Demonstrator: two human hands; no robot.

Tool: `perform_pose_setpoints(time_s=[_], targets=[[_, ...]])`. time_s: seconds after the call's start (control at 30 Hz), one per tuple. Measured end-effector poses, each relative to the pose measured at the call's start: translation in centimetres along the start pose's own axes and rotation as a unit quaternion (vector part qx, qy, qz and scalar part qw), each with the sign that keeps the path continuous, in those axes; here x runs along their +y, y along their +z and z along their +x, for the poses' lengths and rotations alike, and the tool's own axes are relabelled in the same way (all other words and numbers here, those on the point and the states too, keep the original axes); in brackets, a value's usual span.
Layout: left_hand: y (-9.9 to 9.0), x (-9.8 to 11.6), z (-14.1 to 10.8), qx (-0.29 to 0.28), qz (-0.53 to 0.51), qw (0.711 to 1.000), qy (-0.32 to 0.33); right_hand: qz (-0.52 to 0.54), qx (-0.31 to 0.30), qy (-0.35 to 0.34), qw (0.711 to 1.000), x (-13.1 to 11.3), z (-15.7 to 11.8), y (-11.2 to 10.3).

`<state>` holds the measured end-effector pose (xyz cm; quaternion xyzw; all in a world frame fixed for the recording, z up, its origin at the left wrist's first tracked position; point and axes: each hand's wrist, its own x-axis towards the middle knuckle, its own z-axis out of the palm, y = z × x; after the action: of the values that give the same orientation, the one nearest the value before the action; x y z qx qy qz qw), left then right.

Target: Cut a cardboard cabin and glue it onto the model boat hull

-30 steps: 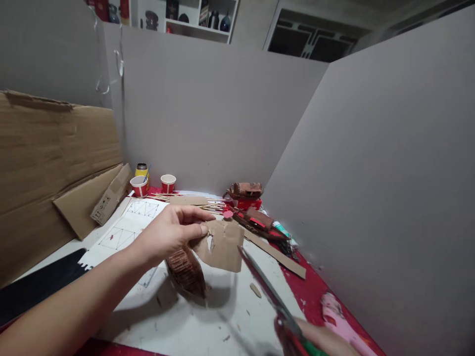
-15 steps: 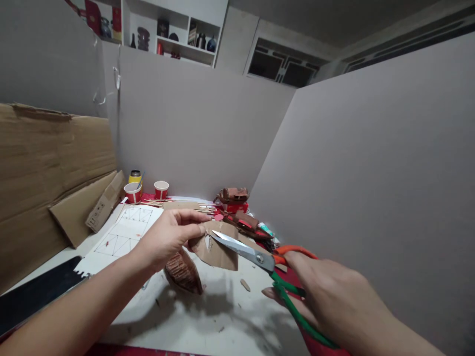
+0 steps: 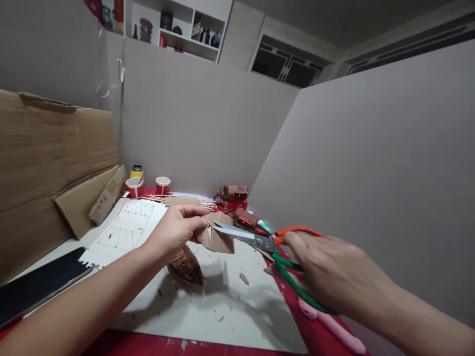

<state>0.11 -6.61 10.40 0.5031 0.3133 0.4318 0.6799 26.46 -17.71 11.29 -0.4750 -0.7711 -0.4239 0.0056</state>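
Pinched between the thumb and fingers of my left hand [image 3: 178, 227] is a small piece of brown cardboard [image 3: 219, 241], held above the white board. My right hand [image 3: 326, 264] grips scissors [image 3: 260, 242] with one orange and one green handle. Their blades are slightly apart and point left, with the tips at a small notch in the cardboard beside my left thumb. Below my left hand, a brown ribbed, boat-shaped piece [image 3: 186, 267] rests on the white board [image 3: 237, 316]. A small cardboard scrap [image 3: 244, 279] lies to its right.
A sheet with truss drawings [image 3: 126, 225] and a dark phone-like slab [image 3: 44, 282] lie left. Red paper cups [image 3: 162, 185], thin sticks and brown model parts [image 3: 233, 193] stand at the back. Large cardboard [image 3: 55, 148] leans left. A pink tool [image 3: 334, 329] lies front right.
The cardboard has tilted to a flatter angle, and the scissors have moved with it. My camera view has shifted slightly, bringing the pink tool into sight.
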Motion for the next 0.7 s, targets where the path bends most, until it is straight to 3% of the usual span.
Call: perform_pose_setpoints(time_s=[0.17,0.37,0.57,0.7], targets=[[0.1,-0.1,0.0,0.015,-0.011,1.0,0.014,0.081,-0.021,0.019,0.996,0.2,-0.2,0.8],[0.2,-0.1,-0.1,0.027,-0.015,1.0,-0.003,0.108,0.027,0.03,0.993,0.6,-0.8,2.7],[0.4,0.3,-0.5,0.029,0.003,0.999,0.02,0.065,-0.045,0.038,0.996,0.1,0.6,0.9],[0.8,0.6,-0.7,0.033,0.029,0.999,0.027,0.055,-0.033,0.04,0.997,0.0,0.5,1.0]])
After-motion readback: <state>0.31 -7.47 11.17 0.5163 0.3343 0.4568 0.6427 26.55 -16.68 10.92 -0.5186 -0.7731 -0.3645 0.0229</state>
